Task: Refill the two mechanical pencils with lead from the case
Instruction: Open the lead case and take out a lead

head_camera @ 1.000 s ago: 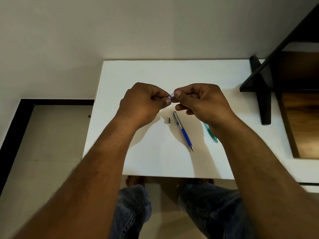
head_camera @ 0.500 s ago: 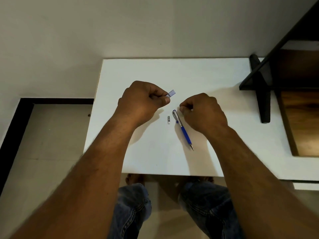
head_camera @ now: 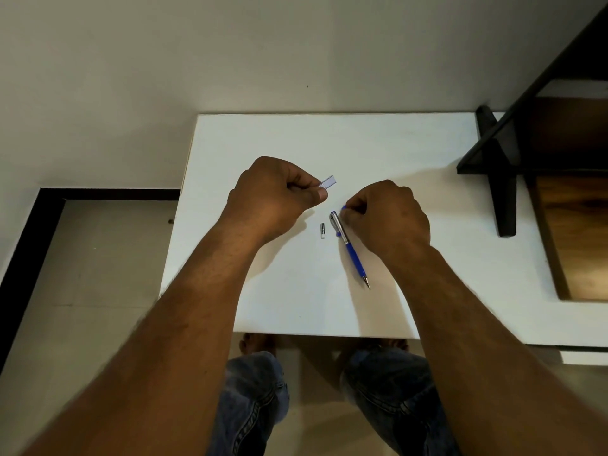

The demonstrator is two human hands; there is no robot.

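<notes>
My left hand (head_camera: 273,195) grips a small clear lead case (head_camera: 328,182), whose end sticks out past the fingers above the white table (head_camera: 296,139). Lower and to the right, my right hand (head_camera: 385,215) has its fingers curled and pinches a small blue piece (head_camera: 343,208) at its fingertips, close to the table. A blue mechanical pencil (head_camera: 352,255) with a silver upper part lies just left of that hand, tip pointing towards me. The pencil's small silver cap (head_camera: 322,230) lies loose beside it. A second pencil is not visible.
A black shelf frame (head_camera: 503,179) stands on the table's right side, with a wooden panel (head_camera: 575,225) behind it. The table's near edge runs above my knees in jeans (head_camera: 256,390). A wall is behind, floor to the left.
The hands, joined at the case a second ago, have parted. My right hand dropped to the table beside the blue pencil and now covers the green pencil seen earlier.
</notes>
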